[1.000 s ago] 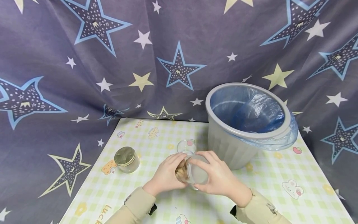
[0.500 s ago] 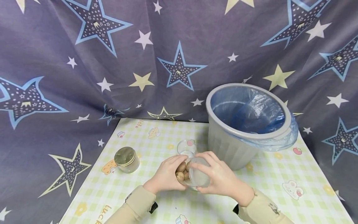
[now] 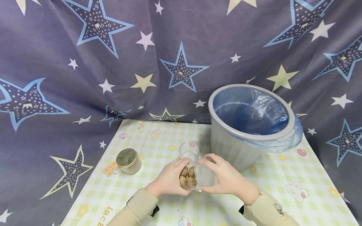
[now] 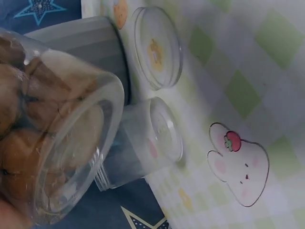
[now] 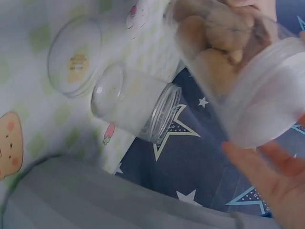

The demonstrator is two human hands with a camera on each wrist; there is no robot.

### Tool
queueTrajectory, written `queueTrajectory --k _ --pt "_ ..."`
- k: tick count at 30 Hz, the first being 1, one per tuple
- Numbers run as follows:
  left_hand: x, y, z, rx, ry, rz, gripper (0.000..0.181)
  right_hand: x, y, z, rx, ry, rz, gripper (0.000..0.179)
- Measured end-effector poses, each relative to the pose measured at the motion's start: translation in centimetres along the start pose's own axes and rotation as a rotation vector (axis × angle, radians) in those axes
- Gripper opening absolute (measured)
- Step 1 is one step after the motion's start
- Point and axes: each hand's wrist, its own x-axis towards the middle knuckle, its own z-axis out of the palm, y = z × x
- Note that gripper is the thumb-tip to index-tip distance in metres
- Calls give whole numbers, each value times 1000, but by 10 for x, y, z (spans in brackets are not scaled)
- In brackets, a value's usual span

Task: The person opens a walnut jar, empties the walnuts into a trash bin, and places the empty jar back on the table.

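Note:
A clear jar (image 4: 107, 112) of walnuts (image 3: 188, 181) lies sideways in the air between both hands in the head view. My left hand (image 3: 171, 178) grips its body from the left. At its other end, my right hand (image 3: 226, 177) holds the frosted white lid (image 3: 205, 175), thumb and fingers around the edge. The lid sits on the jar's mouth; whether it is loose I cannot tell. Just behind stands a second clear jar (image 5: 136, 102), uncovered, nothing visible inside. A clear round lid (image 4: 159, 47) rests flat on the cloth beside it, mostly hidden in the head view.
A grey bin (image 3: 234, 150) with a blue bag liner (image 3: 263, 110) stands close behind my right hand. To the left is a small jar with a gold-coloured lid (image 3: 126, 157). A starry curtain (image 3: 118, 62) hangs behind the checked tablecloth (image 3: 161, 147).
The walnut jar has shifted slightly right and turned, so more walnuts show. My right hand has moved a little right with the lid. My left hand has stayed nearly in place.

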Motion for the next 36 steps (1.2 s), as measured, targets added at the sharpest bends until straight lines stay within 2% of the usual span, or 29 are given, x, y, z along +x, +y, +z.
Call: queueTrajectory --k 4,10,14,20,25,29,33,36 --pt "-1 1 2 38 -31 -27 94 -1 -2 1 40 -71 113 79" --pt "-1 2 4 57 -32 -21 97 -1 -4 2 151 -139 281 78" --pt "-5 5 10 6 -19 -19 101 1 -5 4 179 -135 355 78" --pt "-13 9 27 -63 -13 -50 118 1 -11 8 175 -144 420 77" --pt "-15 9 32 -70 43 -69 109 1 -14 9 148 -105 435 77" --pt "-13 6 27 -40 69 -22 103 1 -15 10 146 -82 422 78" --pt "-10 0 20 -57 42 31 103 -1 -15 10 137 -66 366 79" --pt "-9 -3 17 -143 -35 35 103 -3 -14 10 132 -67 275 80"
